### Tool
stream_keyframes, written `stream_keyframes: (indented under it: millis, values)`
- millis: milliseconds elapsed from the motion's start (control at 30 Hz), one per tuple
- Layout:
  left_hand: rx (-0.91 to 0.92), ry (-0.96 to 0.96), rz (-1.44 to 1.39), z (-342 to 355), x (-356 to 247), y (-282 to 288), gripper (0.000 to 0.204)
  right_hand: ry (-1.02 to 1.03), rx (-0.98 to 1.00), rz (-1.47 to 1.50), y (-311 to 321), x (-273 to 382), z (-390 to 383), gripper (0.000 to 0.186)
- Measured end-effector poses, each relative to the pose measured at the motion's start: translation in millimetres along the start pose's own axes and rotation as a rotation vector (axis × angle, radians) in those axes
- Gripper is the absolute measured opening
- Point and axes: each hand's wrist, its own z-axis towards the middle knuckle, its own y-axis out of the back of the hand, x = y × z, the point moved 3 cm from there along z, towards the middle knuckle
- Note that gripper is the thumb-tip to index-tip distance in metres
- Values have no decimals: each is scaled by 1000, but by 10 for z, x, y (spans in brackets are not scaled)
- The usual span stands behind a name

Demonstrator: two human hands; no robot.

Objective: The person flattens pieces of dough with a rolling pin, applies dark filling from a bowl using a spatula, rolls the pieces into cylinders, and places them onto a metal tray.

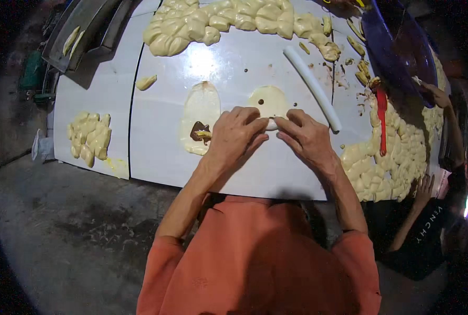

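My two hands meet over a pale dough sheet [268, 95] on the white table [160, 118], directly in front of me. My left grip [235, 131] and my right grip [308, 137] are each clamped on its near edge, fingertips close but apart, with a white fold of dough showing between them. The far part lies flat, marked by a dark spot.

By my reading, this piece is partway through: its near edge is turned up, the rest of it left to close. Whether any filling sits under the fold, I cannot tell.

Just beside my left grip, a second sheet [201, 107] lies spread out and open. It carries a dark brown filling [199, 127] and a yellow piece near its lower end; the flattening and filling look done there, the closing not.

Much appears left to work. Dough lumps crowd the far edge [234, 22], a smaller cluster [89, 137] sits at left, and a large spread [402, 160] covers the right, near a co-worker's hand [424, 190]. A white rod [313, 89] rests on the table beyond my right grip. Two slim pale pieces [72, 42] lie in a metal tray [93, 32] at upper left, possibly finished ones.
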Motion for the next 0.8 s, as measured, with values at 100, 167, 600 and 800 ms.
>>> stream_keyframes:
  millis: [100, 167, 600, 800]
  values:
    - [-20, -108, 39, 91, 60, -53, 19, 76, -31, -70, -31, -3, 75, 23]
    - [6, -71, -5, 170, 48, -53, 15, 102, -26, -45, -73, -28, 109, 22]
    - [47, -90, 47, 87, 59, 128, 28, 106, -79, -105, 33, -19, 88, 33]
    - [-19, -120, 61, 160, 222, 70, 22, 178, -110, -145, -35, -137, 162, 25]
